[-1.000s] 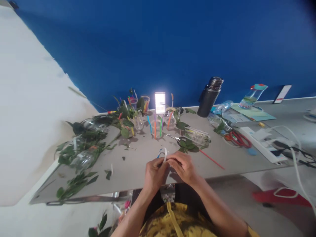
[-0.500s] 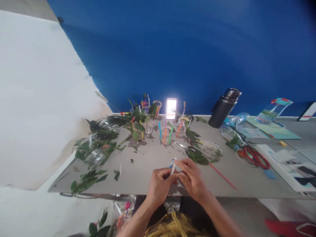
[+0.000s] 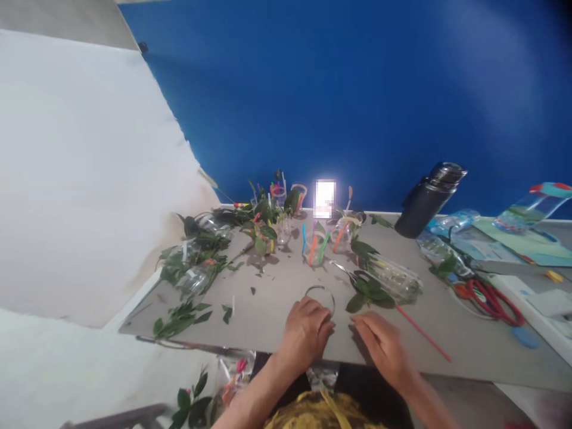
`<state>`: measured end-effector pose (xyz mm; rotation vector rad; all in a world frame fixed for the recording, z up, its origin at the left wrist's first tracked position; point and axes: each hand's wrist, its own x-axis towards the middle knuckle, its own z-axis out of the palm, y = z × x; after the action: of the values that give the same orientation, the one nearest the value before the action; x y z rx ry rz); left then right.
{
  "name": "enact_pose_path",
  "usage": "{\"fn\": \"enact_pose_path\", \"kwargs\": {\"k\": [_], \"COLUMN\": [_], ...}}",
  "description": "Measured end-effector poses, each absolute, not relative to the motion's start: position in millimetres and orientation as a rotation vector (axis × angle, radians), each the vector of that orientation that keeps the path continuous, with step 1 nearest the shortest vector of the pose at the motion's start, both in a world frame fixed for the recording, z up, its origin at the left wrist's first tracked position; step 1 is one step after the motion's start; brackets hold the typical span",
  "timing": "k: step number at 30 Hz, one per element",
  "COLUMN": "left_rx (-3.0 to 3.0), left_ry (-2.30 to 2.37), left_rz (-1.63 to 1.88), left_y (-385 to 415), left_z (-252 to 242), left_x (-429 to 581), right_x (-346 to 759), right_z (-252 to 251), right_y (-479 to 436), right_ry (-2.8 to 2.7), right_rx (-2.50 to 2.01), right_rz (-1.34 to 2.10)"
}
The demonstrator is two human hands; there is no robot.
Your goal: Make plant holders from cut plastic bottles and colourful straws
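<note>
My left hand point(image 3: 306, 330) is closed low over the table near its front edge. Its curled fingers hold a clear ring point(image 3: 320, 288) that looks like a roll of tape; most of its near side is hidden by the hand. My right hand point(image 3: 379, 341) is a short way to the right, fingertips drawn together and turned toward the left hand. Whatever is between those fingertips is too small to make out. Beyond the hands stands a clear cup point(image 3: 316, 252) with blue, orange and green straws on it. Scissors point(image 3: 346, 270) lie to its right, partly under leaves point(image 3: 370, 293).
Leafy stems point(image 3: 196, 262) and clear plastic pieces cover the left side. A clear bottle point(image 3: 397, 280) lies at right, near a red straw point(image 3: 422, 332). A black flask point(image 3: 429, 199), a coiled red cord point(image 3: 496, 302) and a white tray point(image 3: 531, 310) are farther right. A lit screen point(image 3: 325, 198) stands behind.
My hands have parted: they were together at a small white-and-blue thing, and the right hand is now off to the right. The ring shows its round face. The view has shifted left.
</note>
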<state>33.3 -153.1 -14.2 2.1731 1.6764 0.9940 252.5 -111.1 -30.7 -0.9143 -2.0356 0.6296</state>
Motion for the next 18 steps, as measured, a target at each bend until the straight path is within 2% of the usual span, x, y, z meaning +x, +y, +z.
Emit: {"fn": "enact_pose_path", "kwargs": {"k": [10,15,18], "left_rx": [2.239,1.961,1.779], "left_ry": [1.703,1.707,1.715], "left_rz": [1.106,1.248,1.184], "left_y": [-155.6,-161.4,-162.5], "left_z": [-20.6,-7.0,-0.8], "left_x": [29.6,21.6,15.9], "right_x": [264.1,258.5,258.2], "right_z": [-38.0,-31.1,-31.9], "right_y": [-115.3,-110.2,-108.2], "right_ry": [-2.071,-2.089,-2.11], "right_rx": [-0.973,-0.983,-1.012], "right_rz": [0.646,0.601,0.586]}}
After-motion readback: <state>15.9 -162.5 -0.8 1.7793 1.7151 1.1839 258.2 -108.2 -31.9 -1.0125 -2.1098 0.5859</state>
